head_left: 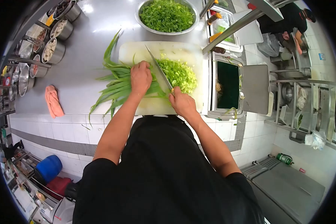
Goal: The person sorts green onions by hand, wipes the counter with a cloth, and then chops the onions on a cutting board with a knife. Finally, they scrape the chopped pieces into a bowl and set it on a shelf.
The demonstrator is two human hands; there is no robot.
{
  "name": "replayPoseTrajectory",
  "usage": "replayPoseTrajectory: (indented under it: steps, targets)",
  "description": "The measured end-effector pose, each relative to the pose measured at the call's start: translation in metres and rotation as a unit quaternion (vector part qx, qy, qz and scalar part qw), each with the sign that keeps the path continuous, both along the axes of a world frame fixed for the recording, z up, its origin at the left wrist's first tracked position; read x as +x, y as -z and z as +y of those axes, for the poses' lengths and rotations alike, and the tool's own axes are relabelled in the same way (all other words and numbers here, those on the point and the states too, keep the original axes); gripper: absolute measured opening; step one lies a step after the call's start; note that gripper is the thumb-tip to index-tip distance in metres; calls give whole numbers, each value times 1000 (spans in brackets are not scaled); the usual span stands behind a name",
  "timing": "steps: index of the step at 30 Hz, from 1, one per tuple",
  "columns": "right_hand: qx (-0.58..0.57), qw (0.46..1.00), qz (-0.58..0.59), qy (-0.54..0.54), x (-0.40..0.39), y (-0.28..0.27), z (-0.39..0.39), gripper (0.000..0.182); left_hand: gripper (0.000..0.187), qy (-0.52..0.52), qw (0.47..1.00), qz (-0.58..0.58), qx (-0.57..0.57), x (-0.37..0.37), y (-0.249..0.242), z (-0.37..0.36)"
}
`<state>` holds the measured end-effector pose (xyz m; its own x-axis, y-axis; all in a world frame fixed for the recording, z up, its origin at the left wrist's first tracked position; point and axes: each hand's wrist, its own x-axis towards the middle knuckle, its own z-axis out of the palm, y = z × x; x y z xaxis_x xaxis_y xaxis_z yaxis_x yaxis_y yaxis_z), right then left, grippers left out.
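Single head-mounted view, fisheye, looking steeply down and forward over the wearer's torso. Both hands sit near frame centre at arm's reach: left hand [141, 76], right hand [183, 102]. The counter [85, 44] extends beyond the hands; floor lies below them. No second view overlaps
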<state>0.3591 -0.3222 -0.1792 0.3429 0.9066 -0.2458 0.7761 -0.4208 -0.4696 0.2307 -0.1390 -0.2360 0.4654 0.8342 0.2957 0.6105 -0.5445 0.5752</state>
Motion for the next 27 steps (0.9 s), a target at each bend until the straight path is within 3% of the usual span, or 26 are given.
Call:
replayPoseTrajectory:
  steps: [1,5,7,8,9,11,14,18,20,24,26,27]
  targets:
    - [-9,1000,2,1,0,-1,-1,31,11,-10,997,-22,-69,1,-5,4]
    - [-11,1000,14,4,0,1,-3,32,24,50,993,8,-104,-18,-34,46]
    - [-11,1000,18,4,0,0,-3,31,47,119,972,82,-187,-30,-45,67]
    - [-17,1000,18,4,1,-1,-3,31,77,160,950,154,-220,-36,-49,69]
    - [-14,1000,20,6,1,-3,-2,31,77,161,950,157,-218,-37,-52,62]
    - [-25,999,26,15,0,-5,-3,31,98,246,931,265,-44,-43,-54,37]
    - [-5,999,35,18,1,6,-4,31,112,252,915,314,0,-41,-71,-4]
    - [8,999,35,16,1,3,-6,31,104,250,934,252,44,-44,-52,-20]
    - [4,999,40,13,2,2,-5,30,81,286,925,249,2,-45,-52,-13]
    - [1,999,44,16,3,1,-5,30,61,340,886,312,-47,-43,-49,16]
    - [-11,999,48,21,2,2,-4,30,46,348,864,357,64,-40,-39,28]
    - [-11,998,51,21,0,3,-6,30,46,349,863,360,64,-43,-33,25]
